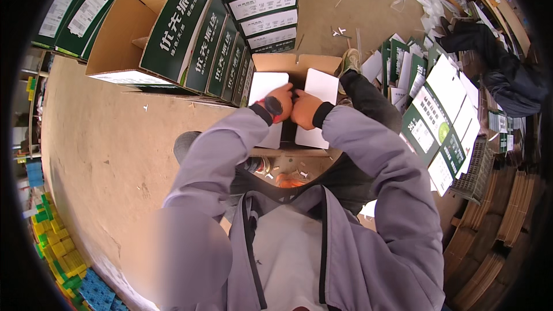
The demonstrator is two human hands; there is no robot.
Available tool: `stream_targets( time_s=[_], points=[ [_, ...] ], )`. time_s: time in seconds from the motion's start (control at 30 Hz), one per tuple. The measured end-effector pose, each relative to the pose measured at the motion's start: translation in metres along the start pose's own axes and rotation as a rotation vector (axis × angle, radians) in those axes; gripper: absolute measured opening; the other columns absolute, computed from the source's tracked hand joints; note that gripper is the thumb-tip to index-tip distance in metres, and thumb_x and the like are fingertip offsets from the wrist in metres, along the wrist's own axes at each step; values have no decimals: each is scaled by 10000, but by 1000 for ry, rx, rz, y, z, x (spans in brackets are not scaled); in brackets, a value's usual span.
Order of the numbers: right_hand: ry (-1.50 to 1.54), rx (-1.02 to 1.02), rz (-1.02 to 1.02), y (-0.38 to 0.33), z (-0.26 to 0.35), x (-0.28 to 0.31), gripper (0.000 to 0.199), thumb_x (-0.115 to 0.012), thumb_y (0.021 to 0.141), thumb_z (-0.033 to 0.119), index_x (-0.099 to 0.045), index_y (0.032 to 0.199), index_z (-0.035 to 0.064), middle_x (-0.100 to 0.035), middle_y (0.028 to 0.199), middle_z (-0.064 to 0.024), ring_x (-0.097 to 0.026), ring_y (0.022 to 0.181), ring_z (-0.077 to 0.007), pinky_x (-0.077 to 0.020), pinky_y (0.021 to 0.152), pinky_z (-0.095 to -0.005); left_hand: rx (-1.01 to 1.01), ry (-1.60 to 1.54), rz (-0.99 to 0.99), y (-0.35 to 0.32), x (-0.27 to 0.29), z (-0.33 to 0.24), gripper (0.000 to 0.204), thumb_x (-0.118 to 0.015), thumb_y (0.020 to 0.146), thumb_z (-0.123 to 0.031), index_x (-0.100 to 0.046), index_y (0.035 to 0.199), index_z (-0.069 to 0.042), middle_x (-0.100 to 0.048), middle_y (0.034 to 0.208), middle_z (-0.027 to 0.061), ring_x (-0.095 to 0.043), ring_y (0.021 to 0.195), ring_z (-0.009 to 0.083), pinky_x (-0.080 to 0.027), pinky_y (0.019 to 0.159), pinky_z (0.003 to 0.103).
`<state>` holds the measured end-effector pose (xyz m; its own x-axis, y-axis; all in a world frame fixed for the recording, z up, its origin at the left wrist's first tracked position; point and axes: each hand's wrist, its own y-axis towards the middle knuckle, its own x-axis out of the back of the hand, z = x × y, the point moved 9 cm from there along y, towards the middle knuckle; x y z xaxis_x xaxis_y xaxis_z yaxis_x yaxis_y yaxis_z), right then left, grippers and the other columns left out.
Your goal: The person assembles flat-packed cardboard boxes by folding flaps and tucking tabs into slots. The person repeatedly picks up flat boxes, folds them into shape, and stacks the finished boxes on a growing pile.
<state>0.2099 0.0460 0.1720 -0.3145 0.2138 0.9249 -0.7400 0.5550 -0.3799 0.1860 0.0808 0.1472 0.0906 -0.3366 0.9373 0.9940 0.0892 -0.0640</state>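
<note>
An open cardboard carton (276,61) stands in front of me between my legs. Inside it are two white boxes, a left white box (266,83) and a right white box (322,83), with a dark gap separating them. My left hand (280,102), with a dark round watch on its wrist, lies over the inner edge of the left box, fingers bent toward the gap. Close beside it, my right hand (305,109) rests on the right box with curled fingers, also at the gap. Both hands look closed; whatever their fingertips hold is hidden.
Green-and-white cartons (213,52) stand in a row at the far left, behind an open brown carton (118,46). Flattened green-and-white cardboard (435,121) lies to the right, near a grey crate (475,167). Yellow and green blocks (57,242) line the left edge.
</note>
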Motion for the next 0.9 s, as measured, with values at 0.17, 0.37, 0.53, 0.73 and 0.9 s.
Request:
stream_targets(
  time_s=[0.17,0.37,0.53,0.73,0.9],
  points=[
    [227,-227,-545,-55,-16,4,671,-706,842,202,-630,1499,89,-542,1611,-145,-380,1598,-322,-147,1320,-671,198,-409,-86,-59,20,21,544,-626,947,-131,-623,1480,-20,-544,1620,145,-430,1566,301,-227,1346,556],
    [1243,-1146,-679,-110,-42,-125,1382,-917,810,510,-48,1717,-66,-126,1771,-342,-142,1664,-453,-184,1343,-507,520,-621,-71,-109,35,51,701,-750,961,-411,-551,1614,-255,-360,1771,108,-256,1664,315,-107,1330,649],
    [1185,-1068,-522,-37,-22,-109,1245,-847,863,400,-61,1719,-45,-175,1744,-374,-335,1534,-609,-375,1259,-534,643,-674,-130,-81,-3,28,653,-763,935,-362,-620,1543,-173,-373,1760,116,-259,1659,330,-120,1331,647],
    [717,-950,-262,-22,-14,-110,1192,-788,853,620,-220,1725,41,-266,1732,-340,-352,1476,-690,-398,1201,-653,529,-698,-200,-37,-17,9,719,-675,1004,-338,-454,1651,-117,-331,1772,156,-269,1656,339,-116,1349,597],
    [625,-629,-197,-21,-3,-121,934,-701,908,702,-549,1578,70,-381,1691,-299,-347,1511,-627,-373,1216,-649,320,-703,-64,-30,-65,-26,783,-693,1003,-422,-412,1675,-135,-303,1785,157,-236,1668,326,-115,1358,576]
  ],
)
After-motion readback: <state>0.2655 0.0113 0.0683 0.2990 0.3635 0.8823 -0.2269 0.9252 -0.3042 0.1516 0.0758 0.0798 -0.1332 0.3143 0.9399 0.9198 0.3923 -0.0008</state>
